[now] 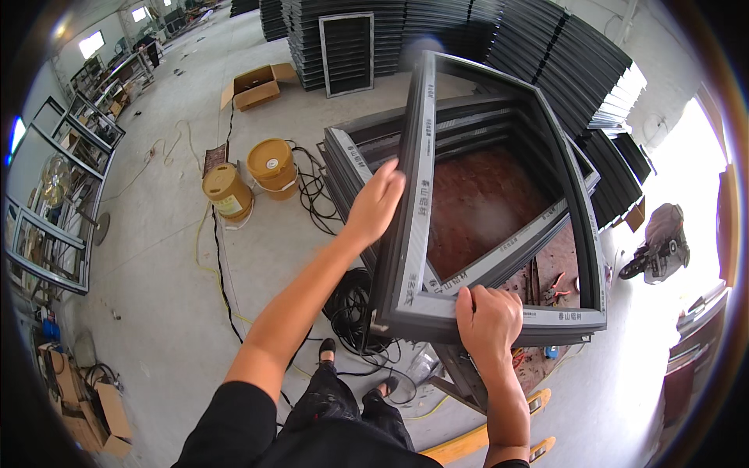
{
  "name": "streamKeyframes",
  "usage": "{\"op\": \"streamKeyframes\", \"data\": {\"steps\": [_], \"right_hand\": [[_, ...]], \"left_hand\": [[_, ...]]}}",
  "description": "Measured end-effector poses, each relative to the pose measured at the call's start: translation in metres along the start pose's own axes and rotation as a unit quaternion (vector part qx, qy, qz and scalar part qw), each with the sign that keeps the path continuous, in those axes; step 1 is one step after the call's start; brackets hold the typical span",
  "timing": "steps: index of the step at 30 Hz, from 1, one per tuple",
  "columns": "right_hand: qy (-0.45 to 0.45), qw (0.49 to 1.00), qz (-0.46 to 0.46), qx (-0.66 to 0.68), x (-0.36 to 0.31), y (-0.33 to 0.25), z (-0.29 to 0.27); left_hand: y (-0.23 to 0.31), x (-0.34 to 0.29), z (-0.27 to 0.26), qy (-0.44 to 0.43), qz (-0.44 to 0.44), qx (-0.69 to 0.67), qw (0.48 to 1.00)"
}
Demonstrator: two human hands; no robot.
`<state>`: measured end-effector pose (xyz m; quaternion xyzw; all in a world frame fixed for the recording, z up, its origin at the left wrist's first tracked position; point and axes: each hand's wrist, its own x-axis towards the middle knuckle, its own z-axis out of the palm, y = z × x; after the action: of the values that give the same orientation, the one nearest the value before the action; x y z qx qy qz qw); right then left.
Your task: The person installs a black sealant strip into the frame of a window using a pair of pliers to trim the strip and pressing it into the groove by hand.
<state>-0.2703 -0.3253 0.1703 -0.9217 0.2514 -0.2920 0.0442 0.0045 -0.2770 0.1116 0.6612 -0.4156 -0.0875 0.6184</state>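
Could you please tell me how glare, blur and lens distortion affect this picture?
In the head view, strong glare washes out the concrete floor at right; in the head view, fisheye distortion bows the held black window-style frame and the rim darkens to black; also in the head view, the left hand looks slightly soft.

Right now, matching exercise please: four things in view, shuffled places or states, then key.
Things
1. left hand
2. buckets
3. top frame
4. right hand

Places or states
A. askew over the frames beneath
B. gripping the near side, thumb toward the opening
C. at the left side, about halfway along
D. yellow, standing on the floor

Pairs: 1-C, 2-D, 3-A, 4-B
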Motion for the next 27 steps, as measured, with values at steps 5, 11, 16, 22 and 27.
{"op": "streamKeyframes", "data": {"steps": [5, 11, 16, 22, 27], "right_hand": [[0.01, 1.0, 0.017, -0.005, 0.017, -0.013, 0.01], [0.006, 0.998, 0.05, -0.035, 0.017, -0.021, 0.015], [0.055, 0.994, 0.062, -0.07, 0.009, -0.018, 0.017], [0.188, 0.979, -0.056, 0.056, -0.074, -0.043, 0.031], [0.083, 0.992, 0.095, 0.027, -0.199, 0.039, 0.069]], "left_hand": [[0.017, -0.105, -0.042, -0.039, -0.214, -0.069, 0.974], [0.032, -0.149, -0.061, -0.116, -0.309, -0.1, 0.939], [0.041, -0.173, -0.071, -0.218, -0.267, -0.005, 0.939], [0.036, -0.196, -0.071, -0.181, -0.35, -0.156, 0.906], [0.037, -0.214, -0.059, -0.148, -0.371, -0.221, 0.89]]}}
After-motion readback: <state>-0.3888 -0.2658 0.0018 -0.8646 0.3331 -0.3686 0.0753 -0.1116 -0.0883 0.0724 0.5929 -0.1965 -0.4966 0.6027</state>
